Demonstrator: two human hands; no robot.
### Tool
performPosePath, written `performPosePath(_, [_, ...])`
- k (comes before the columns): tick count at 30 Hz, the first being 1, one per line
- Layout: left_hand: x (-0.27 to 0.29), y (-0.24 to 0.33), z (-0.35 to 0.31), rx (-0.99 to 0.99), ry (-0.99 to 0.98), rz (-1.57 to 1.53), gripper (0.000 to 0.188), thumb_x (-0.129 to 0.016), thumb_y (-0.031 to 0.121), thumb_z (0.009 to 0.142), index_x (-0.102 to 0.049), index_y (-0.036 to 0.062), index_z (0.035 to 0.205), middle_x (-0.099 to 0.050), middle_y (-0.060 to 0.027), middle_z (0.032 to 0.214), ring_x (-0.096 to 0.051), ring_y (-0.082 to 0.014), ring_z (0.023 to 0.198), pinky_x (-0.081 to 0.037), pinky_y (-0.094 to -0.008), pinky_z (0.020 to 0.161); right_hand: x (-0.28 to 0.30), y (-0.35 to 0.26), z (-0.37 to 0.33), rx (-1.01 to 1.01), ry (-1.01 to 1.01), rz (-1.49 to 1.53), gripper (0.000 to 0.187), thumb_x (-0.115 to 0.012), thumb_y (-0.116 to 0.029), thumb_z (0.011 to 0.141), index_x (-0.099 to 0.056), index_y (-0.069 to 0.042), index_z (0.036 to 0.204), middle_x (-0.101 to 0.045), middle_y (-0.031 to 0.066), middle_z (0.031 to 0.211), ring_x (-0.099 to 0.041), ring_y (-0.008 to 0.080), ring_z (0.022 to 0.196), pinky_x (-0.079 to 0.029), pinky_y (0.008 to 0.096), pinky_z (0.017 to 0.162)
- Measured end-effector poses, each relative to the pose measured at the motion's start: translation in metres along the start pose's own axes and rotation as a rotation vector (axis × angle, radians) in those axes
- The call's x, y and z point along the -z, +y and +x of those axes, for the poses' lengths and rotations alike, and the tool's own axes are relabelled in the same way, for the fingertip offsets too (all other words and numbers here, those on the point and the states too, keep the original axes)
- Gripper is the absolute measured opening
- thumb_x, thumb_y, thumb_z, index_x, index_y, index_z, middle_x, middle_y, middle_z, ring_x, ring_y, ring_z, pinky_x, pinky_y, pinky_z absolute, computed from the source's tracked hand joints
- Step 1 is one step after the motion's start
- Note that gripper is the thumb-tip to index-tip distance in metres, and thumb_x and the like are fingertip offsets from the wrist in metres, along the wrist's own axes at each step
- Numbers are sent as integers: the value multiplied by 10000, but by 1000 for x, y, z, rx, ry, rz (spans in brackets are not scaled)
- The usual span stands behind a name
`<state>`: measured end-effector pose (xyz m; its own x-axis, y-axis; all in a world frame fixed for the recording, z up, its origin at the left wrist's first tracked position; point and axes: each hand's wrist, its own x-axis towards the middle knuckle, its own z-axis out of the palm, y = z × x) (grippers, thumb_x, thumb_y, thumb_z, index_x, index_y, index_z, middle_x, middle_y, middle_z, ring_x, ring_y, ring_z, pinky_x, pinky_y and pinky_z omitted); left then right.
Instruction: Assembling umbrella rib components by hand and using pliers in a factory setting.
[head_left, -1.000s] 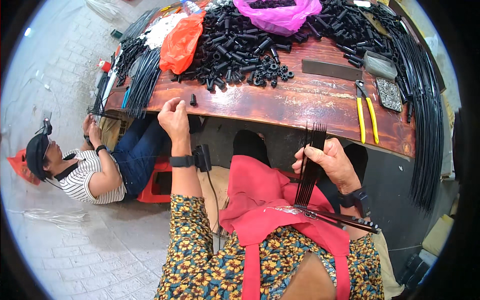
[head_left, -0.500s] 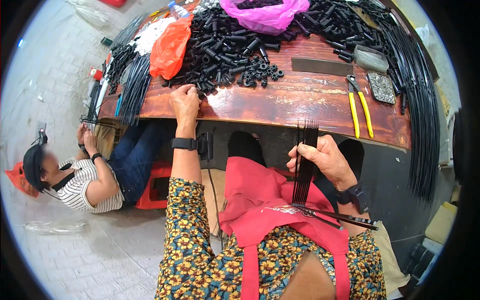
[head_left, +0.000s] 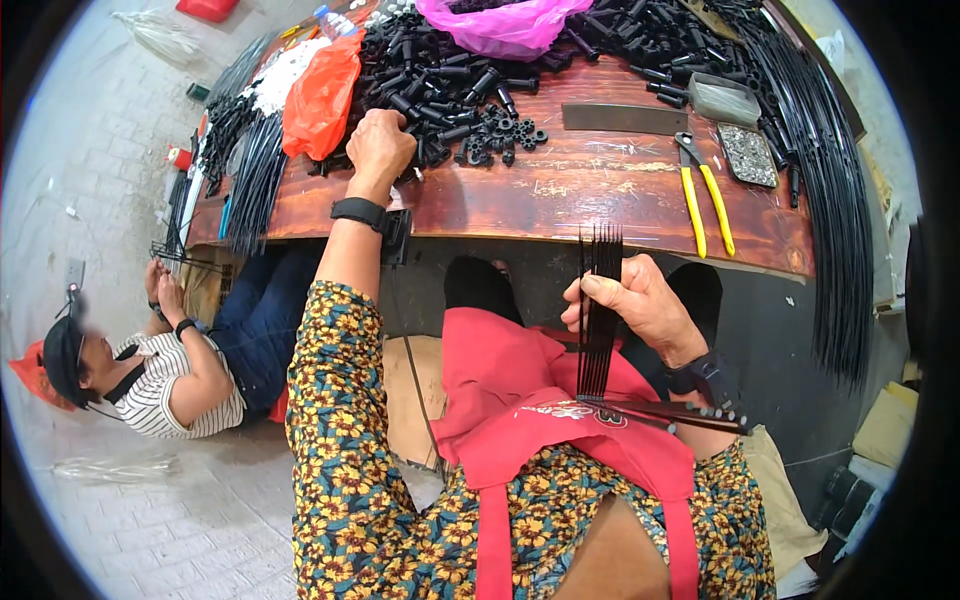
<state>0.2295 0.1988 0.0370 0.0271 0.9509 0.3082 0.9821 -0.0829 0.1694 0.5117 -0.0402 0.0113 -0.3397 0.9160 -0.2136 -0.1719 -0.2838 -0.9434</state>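
Note:
My left hand point(head_left: 380, 150) reaches to the near edge of a pile of black plastic tube-like parts point(head_left: 445, 85). Its fingers are curled down, and their tips are hidden behind the hand. Small black ring-shaped parts point(head_left: 505, 137) lie just to its right. Over my lap, my right hand point(head_left: 648, 308) is closed around a bundle of thin black rods point(head_left: 598, 350), with the thumb pressed across them. The bundle stands roughly upright, fanned flat. From its lower end, darker rods with grey tips point(head_left: 690, 414) stick out to the right, under my wrist.
On the wooden table point(head_left: 600, 205) lie yellow-handled pliers point(head_left: 705, 195), a flat metal strip point(head_left: 622, 118), a tray of small metal pieces point(head_left: 747, 155) and a clear box point(head_left: 724, 100). Orange point(head_left: 322, 98) and pink bags point(head_left: 505, 25) sit on the pile. Another person point(head_left: 170, 370) works at left.
My left hand has shifted up onto the pile's edge, its forearm turning more over the parts. The right hand keeps its grip on the rods. The whole view has shifted slightly.

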Motion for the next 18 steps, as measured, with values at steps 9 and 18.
performPosePath(9, [-5, -24, -23, -30, 302, -266, 399, -546, 73, 749, -650, 71, 1134, -635, -177, 962, -640, -326, 862, -513, -429, 780, 4, 4, -5, 55, -17, -39, 296, -579, -251, 951, -682, 24, 918, -700, 97, 768, -674, 136, 659, -556, 266, 607])
performPosePath(18, [3, -89, -82, 399, 161, -908, 142, -665, 109, 786, -557, 53, 714, -474, 2, 526, -455, -108, 386, -386, -255, 331, 2, -1, -8, 53, -34, -60, 292, -583, -249, 950, -679, 26, 926, -700, 97, 773, -671, 132, 676, -548, 260, 624])
